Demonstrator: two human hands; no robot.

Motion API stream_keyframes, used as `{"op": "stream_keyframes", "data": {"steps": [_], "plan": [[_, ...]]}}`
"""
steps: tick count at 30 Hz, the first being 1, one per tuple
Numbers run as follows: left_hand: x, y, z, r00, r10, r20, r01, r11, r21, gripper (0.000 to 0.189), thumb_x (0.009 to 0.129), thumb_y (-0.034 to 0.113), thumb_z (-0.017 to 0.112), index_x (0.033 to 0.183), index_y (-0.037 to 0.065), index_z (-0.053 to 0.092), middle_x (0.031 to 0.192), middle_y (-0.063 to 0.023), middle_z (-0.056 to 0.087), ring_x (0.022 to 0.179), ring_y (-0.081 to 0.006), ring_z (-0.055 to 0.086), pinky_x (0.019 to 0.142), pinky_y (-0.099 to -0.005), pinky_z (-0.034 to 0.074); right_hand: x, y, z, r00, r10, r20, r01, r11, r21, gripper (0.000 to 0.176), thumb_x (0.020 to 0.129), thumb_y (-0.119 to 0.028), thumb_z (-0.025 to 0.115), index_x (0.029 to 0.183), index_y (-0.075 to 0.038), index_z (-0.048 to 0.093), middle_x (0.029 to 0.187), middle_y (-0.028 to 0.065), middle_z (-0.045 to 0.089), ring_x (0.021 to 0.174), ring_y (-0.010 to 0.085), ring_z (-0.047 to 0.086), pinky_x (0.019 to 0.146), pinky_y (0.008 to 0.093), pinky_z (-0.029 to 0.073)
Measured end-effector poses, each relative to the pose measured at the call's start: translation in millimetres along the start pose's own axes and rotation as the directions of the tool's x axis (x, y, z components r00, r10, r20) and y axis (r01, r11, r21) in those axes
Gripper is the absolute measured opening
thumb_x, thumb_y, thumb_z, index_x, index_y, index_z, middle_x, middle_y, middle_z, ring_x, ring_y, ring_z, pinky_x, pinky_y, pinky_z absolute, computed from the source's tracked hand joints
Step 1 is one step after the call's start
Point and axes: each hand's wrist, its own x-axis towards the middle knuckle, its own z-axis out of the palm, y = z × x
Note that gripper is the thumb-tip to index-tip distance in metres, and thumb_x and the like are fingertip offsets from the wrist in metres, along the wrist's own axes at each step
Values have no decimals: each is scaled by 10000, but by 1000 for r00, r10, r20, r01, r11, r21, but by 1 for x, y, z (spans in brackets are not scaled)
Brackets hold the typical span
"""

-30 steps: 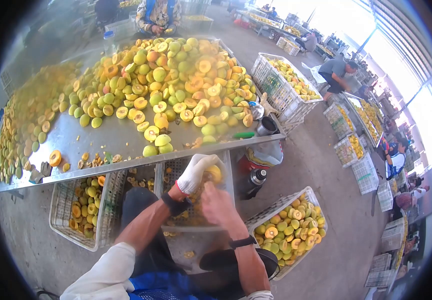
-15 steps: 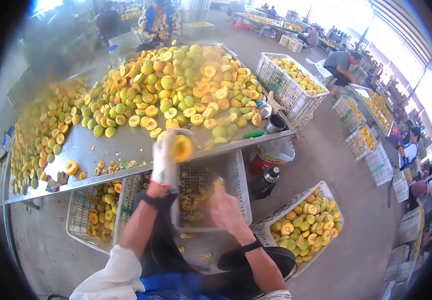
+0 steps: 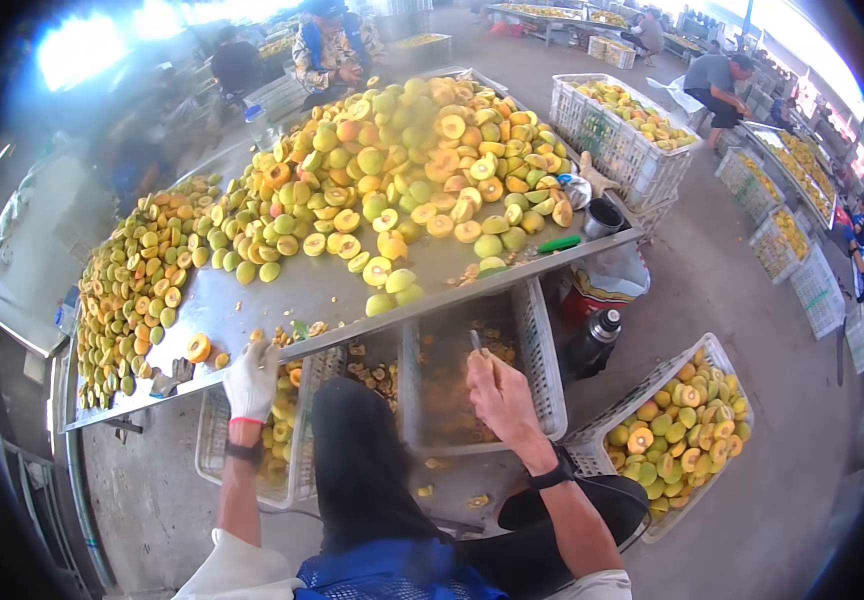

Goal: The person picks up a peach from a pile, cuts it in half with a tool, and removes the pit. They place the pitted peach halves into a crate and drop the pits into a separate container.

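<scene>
My left hand [image 3: 251,382], in a white glove, is by the table's front edge, above the left crate [image 3: 210,440] of fruit. Its fingers look loosely apart, and no fruit shows in it. My bare right hand [image 3: 500,398] is closed round a small metal tool [image 3: 475,340], whose tip sticks up over the middle crate [image 3: 549,375] of pits and scraps. Behind both hands, halved yellow-green fruit [image 3: 352,165] is heaped on the metal table [image 3: 297,300].
A crate [image 3: 572,440] of fruit halves stands at the right on the floor, near a black flask [image 3: 592,340]. A dark cup [image 3: 604,217] and a green-handled object [image 3: 559,244] lie on the table's right side. A co-worker [image 3: 332,50] sits across the table.
My left hand has moved left and down from the table edge, and the fruit half it held is gone from it. My right hand still hovers by the middle crate. The view has shifted.
</scene>
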Motion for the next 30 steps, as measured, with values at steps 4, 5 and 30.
{"op": "stream_keyframes", "data": {"steps": [4,5,30], "plan": [[44,59,24,989,130,78,-106,962,-253,232,958,270,649,1076,103,758,972,-151,742,889,-360,713,799,-423,558,9,2,-1,1000,13,15,-12,998,-58,414,1059,-399,576,972,4,617,761,4,567,646,84,521,578,280,451],[56,78,33,974,204,104,-167,943,-287,234,953,267,649,1086,107,757,1005,-143,741,904,-354,713,804,-421,558,11,2,-1,1000,-5,6,5,996,-94,421,1058,-401,574,981,10,622,761,14,576,653,94,530,590,287,460],[69,225,2,637,529,561,354,446,-822,473,1003,265,575,1392,-5,594,1107,-68,711,850,-116,671,724,-275,561,12,-24,-1,824,-565,-39,423,660,-621,328,1027,-321,643,949,-10,573,718,228,632,707,464,633,619,517,477]]}}
